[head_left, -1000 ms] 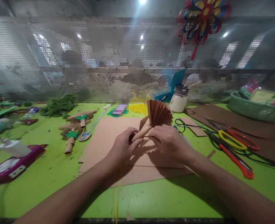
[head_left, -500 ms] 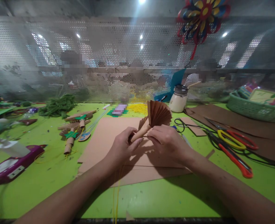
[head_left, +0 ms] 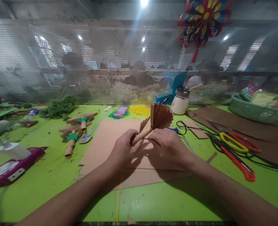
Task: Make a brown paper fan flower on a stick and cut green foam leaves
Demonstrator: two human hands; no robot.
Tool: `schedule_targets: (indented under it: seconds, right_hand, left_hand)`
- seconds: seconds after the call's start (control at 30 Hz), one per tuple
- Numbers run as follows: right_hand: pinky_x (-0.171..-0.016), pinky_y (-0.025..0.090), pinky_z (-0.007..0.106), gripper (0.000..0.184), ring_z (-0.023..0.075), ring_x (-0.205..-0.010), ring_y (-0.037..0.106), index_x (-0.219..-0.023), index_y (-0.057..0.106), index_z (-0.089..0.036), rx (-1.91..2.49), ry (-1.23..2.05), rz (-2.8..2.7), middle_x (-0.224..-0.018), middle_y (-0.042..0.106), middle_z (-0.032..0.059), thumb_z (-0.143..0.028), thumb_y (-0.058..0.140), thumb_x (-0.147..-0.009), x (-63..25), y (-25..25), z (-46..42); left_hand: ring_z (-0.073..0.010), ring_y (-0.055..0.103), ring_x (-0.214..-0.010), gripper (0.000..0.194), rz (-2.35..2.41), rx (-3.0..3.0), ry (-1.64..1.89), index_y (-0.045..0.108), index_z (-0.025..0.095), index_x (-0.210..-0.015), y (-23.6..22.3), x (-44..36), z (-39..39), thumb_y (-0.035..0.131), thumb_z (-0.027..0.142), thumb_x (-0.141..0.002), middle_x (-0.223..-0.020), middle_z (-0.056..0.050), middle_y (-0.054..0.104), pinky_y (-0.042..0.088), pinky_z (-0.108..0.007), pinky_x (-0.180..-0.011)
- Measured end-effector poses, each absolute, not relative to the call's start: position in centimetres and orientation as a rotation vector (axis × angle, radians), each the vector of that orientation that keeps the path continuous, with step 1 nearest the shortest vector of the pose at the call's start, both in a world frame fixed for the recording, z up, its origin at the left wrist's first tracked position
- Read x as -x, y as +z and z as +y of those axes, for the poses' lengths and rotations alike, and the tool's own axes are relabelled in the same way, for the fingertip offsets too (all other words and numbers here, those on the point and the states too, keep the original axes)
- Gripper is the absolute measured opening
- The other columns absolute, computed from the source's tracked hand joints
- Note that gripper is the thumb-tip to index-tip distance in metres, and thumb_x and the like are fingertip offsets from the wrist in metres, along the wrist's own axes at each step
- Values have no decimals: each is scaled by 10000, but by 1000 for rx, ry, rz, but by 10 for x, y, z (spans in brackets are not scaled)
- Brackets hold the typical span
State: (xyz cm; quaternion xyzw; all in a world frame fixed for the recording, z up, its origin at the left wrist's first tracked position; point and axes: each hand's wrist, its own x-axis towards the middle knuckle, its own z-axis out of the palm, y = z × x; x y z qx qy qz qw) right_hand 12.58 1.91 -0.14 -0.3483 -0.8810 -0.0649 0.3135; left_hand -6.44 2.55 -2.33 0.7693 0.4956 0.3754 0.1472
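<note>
My left hand (head_left: 124, 147) is closed around the lower end of a rolled brown paper tube (head_left: 142, 135), thumb below and fingers behind. Pleated brown paper (head_left: 161, 116) fans out from the tube's upper end, tilted up to the right. Close beside the tube, my right hand (head_left: 169, 142) is closed in a pinch on a thin strip that runs towards it; the fingertips are partly hidden. Yellow threads (head_left: 118, 201) hang below my left hand to the table's front edge. Under both hands lie tan cardboard sheets (head_left: 101, 144).
Similar paper figures with green stars (head_left: 72, 137) lie left of the sheets. A purple power strip (head_left: 32, 158) is farther left. To the right are scissors (head_left: 234, 142), a red cutter (head_left: 240, 163), brown sheets and a green basket (head_left: 254, 111). A white jar (head_left: 180, 103) stands behind.
My right hand has shifted slightly down and away from the tube, leaving a small gap with the thin strip showing. My left hand keeps its hold on the paper tube.
</note>
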Motion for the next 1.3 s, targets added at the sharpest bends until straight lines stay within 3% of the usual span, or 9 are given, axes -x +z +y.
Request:
schedule_targets:
  seconds: [0.47, 0.8, 1.07, 1.3]
  right_hand:
    - [-633, 361, 291, 168, 160, -669, 509, -735, 588, -146, 949, -113, -2314, -738, 614, 50, -105, 485, -862, -124, 0, 17]
    - [-787, 440, 360, 92, 217, -850, 558, -853, 632, -145, 883, -196, -1964, -861, 635, 98, -192, 554, -862, -143, 26, 17]
    - [-586, 396, 264, 208, 133, -589, 505, -652, 581, -172, 1000, -107, -1619, -616, 551, -1, -213, 567, -855, -160, 25, 28]
    - [-579, 421, 279, 237, 147, -590, 528, -674, 628, -165, 1072, 25, -1532, -640, 587, 19, -320, 574, -844, -162, 14, 42]
  left_hand:
    - [-130, 507, -659, 156, 1395, -2201, 1095, 579, 188, -923, -25, 66, 27, 529, 248, -788, -770, -2, 591, 401, -250, -596]
    - [-115, 488, -618, 121, 1416, -2164, 1149, 560, 187, -900, -19, 68, 28, 522, 238, -797, -728, 18, 571, 391, -242, -575]
    - [-113, 493, -616, 122, 1455, -2120, 1221, 568, 192, -901, -20, 72, 30, 524, 240, -798, -721, 25, 571, 391, -227, -576]
    - [-111, 489, -620, 90, 1431, -2120, 1250, 560, 198, -876, -19, 73, 28, 527, 247, -809, -715, 31, 555, 390, -228, -581]
